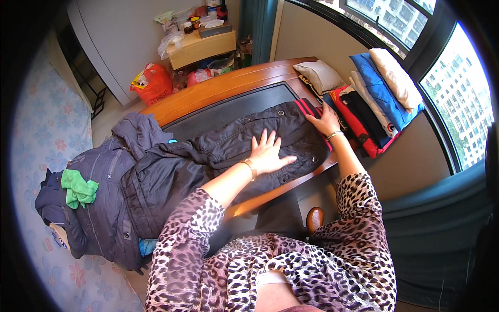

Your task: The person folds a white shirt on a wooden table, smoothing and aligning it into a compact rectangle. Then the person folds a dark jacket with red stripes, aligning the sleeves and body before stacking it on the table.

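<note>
A dark padded jacket (230,142) lies spread along a wooden table, with metal eyelets and a red-striped knit band (303,106) at its right end. My left hand (269,153) rests flat on the dark fabric, fingers spread. At the striped band is my right hand (326,121), its thumb on the edge and forefinger stretched out; whether the other fingers grip the cloth is hidden. Past that hand sits a stack of folded clothes (366,113), red, black, white and blue.
The wooden table (218,84) has a dark inset panel. On the left, a heap of grey-blue jackets (105,202) carries a green cloth (79,188) beside a floral bedspread (50,144). A beige cushion (319,75) touches the wall. Behind are a red plastic bag (154,84) and a cluttered cabinet (204,48).
</note>
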`<action>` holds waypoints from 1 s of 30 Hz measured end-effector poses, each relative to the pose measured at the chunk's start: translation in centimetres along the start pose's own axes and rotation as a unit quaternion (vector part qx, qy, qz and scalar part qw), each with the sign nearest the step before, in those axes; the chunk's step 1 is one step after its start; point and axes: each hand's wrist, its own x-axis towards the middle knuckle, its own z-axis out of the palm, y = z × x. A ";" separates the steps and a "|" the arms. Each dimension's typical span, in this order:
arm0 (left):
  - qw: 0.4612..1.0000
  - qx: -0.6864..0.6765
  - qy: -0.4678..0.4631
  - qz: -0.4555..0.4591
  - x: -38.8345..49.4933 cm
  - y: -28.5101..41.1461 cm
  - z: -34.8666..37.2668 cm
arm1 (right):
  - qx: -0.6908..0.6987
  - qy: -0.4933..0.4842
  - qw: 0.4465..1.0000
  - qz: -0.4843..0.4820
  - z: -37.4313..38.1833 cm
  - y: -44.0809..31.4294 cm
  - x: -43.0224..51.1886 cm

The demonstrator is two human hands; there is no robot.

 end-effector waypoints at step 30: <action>0.996 0.091 -0.005 0.000 -2.2 -0.2 1.2 | 0.318 -0.157 0.924 0.143 -0.4 1.7 1.7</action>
